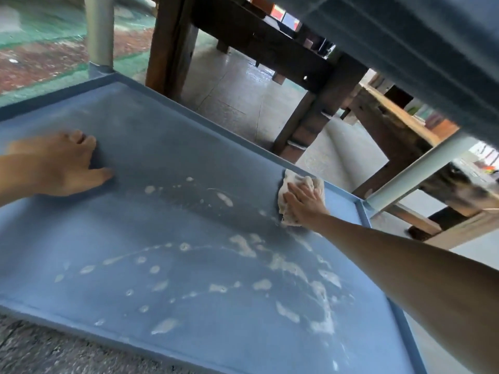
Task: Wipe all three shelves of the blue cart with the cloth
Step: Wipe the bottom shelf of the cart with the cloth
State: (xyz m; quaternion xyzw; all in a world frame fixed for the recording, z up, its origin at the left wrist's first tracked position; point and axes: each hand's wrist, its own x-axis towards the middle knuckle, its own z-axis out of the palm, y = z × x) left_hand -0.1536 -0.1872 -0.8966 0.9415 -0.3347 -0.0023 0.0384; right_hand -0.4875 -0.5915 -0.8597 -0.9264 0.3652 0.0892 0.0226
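A blue cart shelf point(167, 147) fills the view, with whitish foam streaks and spots point(286, 265) across its near and right half. My right hand point(306, 203) presses a crumpled off-white cloth point(297, 184) flat against the shelf near its far right rim. My left hand point(67, 166) rests on the bare shelf at the left, its fingers bent and its thumb out, holding nothing. The underside of the shelf above point(405, 41) hangs over the top right.
Grey cart posts stand at the far left corner point(99, 31) and the right corner point(421, 174). Dark wooden table legs point(172, 44) and a wooden bench point(399, 125) stand just beyond the shelf's far rim. Speckled floor point(40, 349) shows below the near edge.
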